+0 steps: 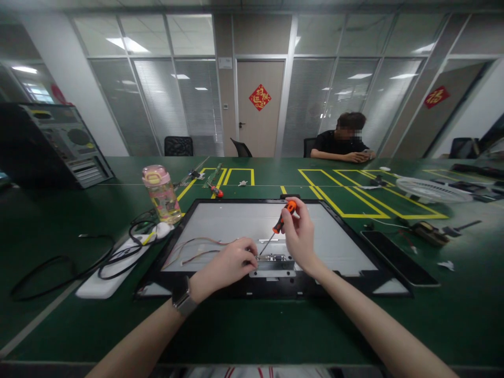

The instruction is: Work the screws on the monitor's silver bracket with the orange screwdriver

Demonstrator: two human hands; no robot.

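Note:
A screwdriver (278, 224) with an orange and black handle is in my right hand (301, 236), fingers closed round the grip. Its thin shaft slants down to the left, and the tip meets the left part of a metal hinge bracket (281, 261). My left hand (236, 260), a watch on its wrist, pinches the left end of that bracket; what lies between the fingertips is partly hidden. The bracket sits at the near edge of a flat display panel (220, 220) with a black frame, lying back side up. Thin wires (192, 242) run over the panel's left part.
Left of the panel are a power strip (114, 268), black cables (59, 257) and a pink-lidded bottle (160, 194). A phone (397, 257) lies to the right. Another screwdriver (216, 191) is beyond the panel. A computer case (59, 142) stands far left; a person (338, 142) sits across the table.

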